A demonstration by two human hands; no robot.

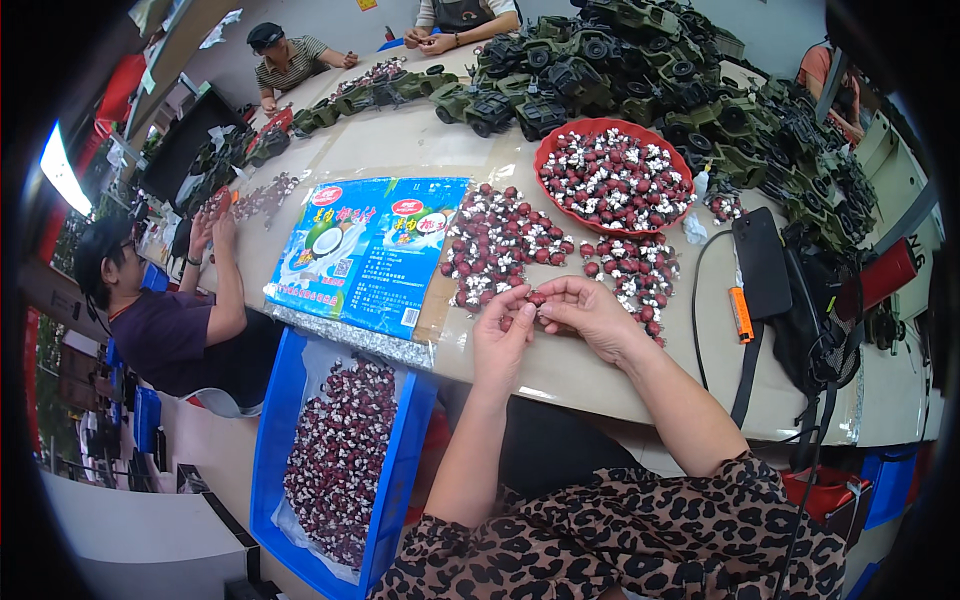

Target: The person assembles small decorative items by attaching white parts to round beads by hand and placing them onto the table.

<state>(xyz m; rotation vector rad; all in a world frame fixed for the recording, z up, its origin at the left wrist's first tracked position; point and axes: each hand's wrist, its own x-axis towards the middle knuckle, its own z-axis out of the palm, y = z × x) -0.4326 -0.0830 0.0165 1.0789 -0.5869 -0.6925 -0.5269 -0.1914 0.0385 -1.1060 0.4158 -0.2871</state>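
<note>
My left hand (503,338) and my right hand (588,318) meet at the table's near edge, fingertips pinched together. Between them is a small dark red round piece (537,299), gripped from both sides; its details are partly covered by the fingers. Just beyond my hands lies a loose pile of red-and-white pieces (500,240), dark red balls with white parts. A second, smaller heap (632,268) spreads beside my right hand. Behind it stands a red bowl (612,229) heaped with the same kind of pieces.
Left of my legs, a blue crate (268,450) holds many similar pieces. A blue printed cardboard sheet (370,255) lies on the table. Green toy vehicles (620,70) are piled behind. A black phone (762,262) and cable lie right. A co-worker (180,310) sits left; others work farther back.
</note>
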